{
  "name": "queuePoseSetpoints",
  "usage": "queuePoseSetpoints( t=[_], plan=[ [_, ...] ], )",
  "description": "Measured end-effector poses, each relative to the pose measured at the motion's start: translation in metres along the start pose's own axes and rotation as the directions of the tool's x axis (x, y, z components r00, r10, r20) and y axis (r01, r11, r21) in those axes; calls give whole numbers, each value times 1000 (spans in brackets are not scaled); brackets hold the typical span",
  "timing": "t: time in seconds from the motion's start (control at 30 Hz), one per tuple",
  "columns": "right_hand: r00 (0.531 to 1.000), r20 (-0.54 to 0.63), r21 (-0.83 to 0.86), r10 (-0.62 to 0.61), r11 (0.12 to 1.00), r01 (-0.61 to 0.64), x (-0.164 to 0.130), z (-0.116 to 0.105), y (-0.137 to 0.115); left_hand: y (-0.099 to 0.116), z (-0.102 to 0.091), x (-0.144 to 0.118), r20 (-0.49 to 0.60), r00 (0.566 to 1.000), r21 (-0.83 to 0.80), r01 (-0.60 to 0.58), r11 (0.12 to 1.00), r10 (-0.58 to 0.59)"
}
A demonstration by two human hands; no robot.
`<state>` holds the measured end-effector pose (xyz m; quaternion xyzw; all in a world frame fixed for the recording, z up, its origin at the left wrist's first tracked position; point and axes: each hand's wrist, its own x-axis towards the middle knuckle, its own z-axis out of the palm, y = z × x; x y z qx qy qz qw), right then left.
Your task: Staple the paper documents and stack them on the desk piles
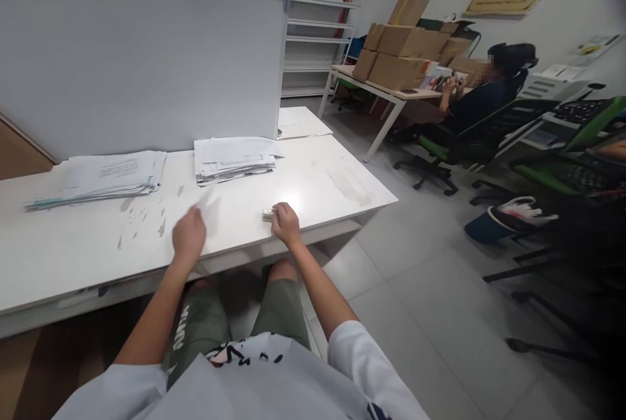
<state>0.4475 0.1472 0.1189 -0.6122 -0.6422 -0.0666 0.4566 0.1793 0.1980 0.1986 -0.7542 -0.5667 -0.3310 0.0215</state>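
Note:
Over the front of the white desk [313, 179], my left hand [190, 236] is closed and slightly blurred. A thin white sheet-like piece [208, 201] sticks up from its fingers, too smeared to name its kind. To the right, near the desk's front edge, my right hand [286, 223] grips a small pale, block-shaped object [267, 214] at its right end. That object is on or just above the desktop; its kind is unclear. Beyond my hands lie a paper stack [235, 160] and, farther left, another paper stack [112, 175].
A whiteboard-like partition [147, 55] stands behind the papers. Brownish marks [349, 185] stain the desktop. At the right, a seated person [482, 97] handles something at a table with cardboard boxes [398, 48]. Office chairs [435, 152] and a dark blue bin [489, 227] stand on the tiled floor.

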Motion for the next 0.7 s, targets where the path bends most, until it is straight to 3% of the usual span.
queuePoseSetpoints(
  t=[0.03,0.07,0.1,0.13,0.2,0.23,0.3,0.37,0.43,0.53,0.7],
  plan=[
    [1000,-13,8,7,1000,-6,0,0,-1,1,-8,15,-142,983,-64,108,992,-116],
    [1000,-24,12,11,1000,-11,0,1,-1,5,-13,32,-272,939,-145,175,974,-209],
    [1000,-28,8,13,1000,-13,1,1,-2,13,-15,50,-369,894,-217,183,959,-254],
    [1000,-26,-4,12,1000,-12,1,2,-2,24,-14,70,-429,873,-260,124,957,-230],
    [1000,-8,-52,13,999,-13,2,2,-3,49,1,113,-444,894,-261,-55,964,-69],
    [1000,9,-82,15,996,-14,2,2,-3,61,14,135,-395,917,-236,-153,959,49],
    [999,48,-143,23,990,-16,4,2,-4,84,47,176,-139,949,-160,-302,940,281],
    [995,89,-189,33,982,-15,5,1,-5,100,83,206,161,912,-98,-367,925,378],
    [992,124,-222,37,975,-9,5,0,-4,110,113,222,349,847,-85,-397,914,401],
    [985,168,-267,38,964,9,2,-2,-3,117,137,220,463,795,-92,-398,913,393],
    [978,206,-264,21,964,35,-4,-7,-2,115,136,176,440,801,-99,-407,908,407]
  ],
)
